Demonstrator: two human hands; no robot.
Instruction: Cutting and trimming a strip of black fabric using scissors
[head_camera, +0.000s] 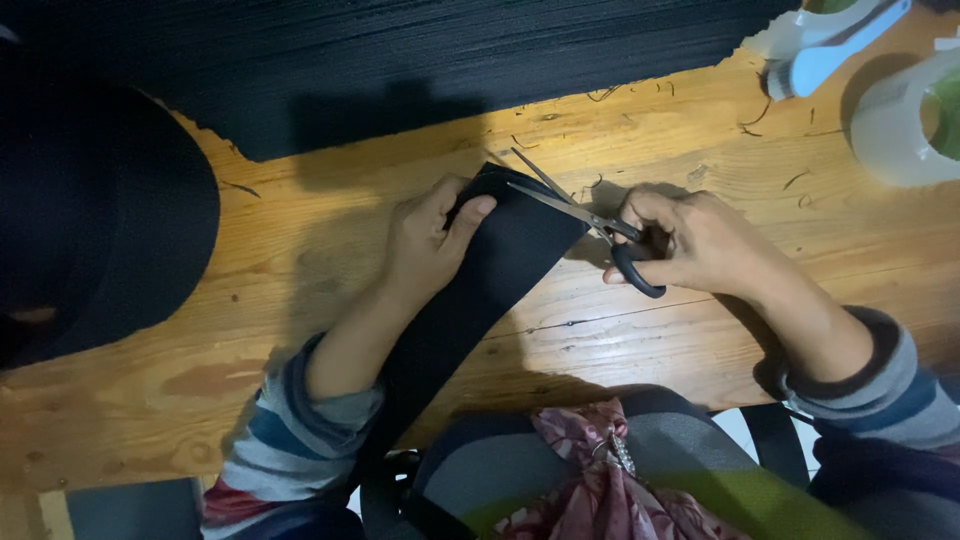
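My left hand (432, 238) pinches the far end of a wide black fabric strap (470, 300) that runs from my lap up across the wooden table (300, 260). My right hand (700, 243) grips black-handled scissors (585, 215); the metal blades are spread apart, with their tips at the strap's top corner. Thumb and fingers of the left hand press the strap end flat, just left of the blades.
A large sheet of black cloth (400, 60) covers the table's far side, and a rounded black roll or pile (90, 210) lies at the left. White plastic tape dispensers (900, 110) stand at the far right. Short thread scraps dot the wood.
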